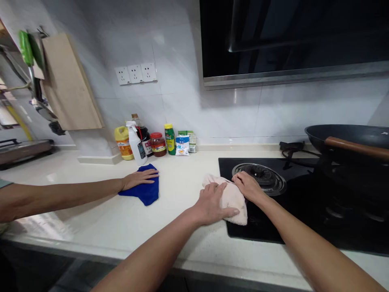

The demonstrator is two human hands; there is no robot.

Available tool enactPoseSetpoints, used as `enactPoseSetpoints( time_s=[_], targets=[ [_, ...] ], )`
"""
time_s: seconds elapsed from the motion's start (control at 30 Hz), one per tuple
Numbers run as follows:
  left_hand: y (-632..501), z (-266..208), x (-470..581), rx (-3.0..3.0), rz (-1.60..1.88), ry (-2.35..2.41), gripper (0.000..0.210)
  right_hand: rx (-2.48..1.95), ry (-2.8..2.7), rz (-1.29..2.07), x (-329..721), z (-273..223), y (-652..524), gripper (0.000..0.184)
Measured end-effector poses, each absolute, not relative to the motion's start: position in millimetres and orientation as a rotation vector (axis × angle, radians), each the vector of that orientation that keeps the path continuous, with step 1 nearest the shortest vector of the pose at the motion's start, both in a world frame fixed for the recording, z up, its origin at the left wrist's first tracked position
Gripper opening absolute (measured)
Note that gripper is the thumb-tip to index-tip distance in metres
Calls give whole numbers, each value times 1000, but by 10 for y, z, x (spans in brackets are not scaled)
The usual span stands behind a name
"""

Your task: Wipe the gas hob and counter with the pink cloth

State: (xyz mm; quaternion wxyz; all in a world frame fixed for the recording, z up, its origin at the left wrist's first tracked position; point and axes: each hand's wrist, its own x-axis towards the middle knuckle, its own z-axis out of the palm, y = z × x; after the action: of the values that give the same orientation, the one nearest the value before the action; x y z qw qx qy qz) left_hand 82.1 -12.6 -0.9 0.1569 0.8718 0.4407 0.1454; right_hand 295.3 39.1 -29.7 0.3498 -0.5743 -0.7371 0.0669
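Note:
A pale pink cloth (235,198) lies bunched across the left edge of the black gas hob (258,227), partly on the counter. My left hand (212,205) is on the cloth's left side, its fingers bent over it and its thumb stretched along the top. With curled fingers, my right hand (247,186) grips the cloth's far right edge, close to the round burner (259,176). The right fingertips are partly hidden. To the left, another person's hand (141,179) rests flat on a dark blue cloth (148,192) on the counter.
Against the wall stand a white spray bottle (136,144), a yellow jug (124,144), a red-lidded jar (158,144), a green bottle (170,140) and small packets (182,146). A wok (349,136) with a wooden handle sits at right. The range hood (291,40) hangs above.

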Motion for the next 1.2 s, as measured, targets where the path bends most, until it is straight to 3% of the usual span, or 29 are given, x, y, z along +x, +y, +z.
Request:
enactPoseSetpoints(
  time_s=[0.2, 0.47, 0.77, 1.2],
  targets=[
    [-188, 39, 927, 2491, 284, 1269, 104, -1456, -1798, 83, 2927, -293, 438, 34],
    [46, 133, 1224, 2419, 212, 1384, 85, -1371, -1705, 28, 2865, -264, 460, 38],
    [815, -102, 1595, 2436, 362, 1729, 59, -1464, -1640, -226, 2810, -139, 427, 28],
    [1535, -177, 1801, 2466, 439, 1897, 56, -1382, -1789, -337, 2739, -63, 373, 20]
  ],
)
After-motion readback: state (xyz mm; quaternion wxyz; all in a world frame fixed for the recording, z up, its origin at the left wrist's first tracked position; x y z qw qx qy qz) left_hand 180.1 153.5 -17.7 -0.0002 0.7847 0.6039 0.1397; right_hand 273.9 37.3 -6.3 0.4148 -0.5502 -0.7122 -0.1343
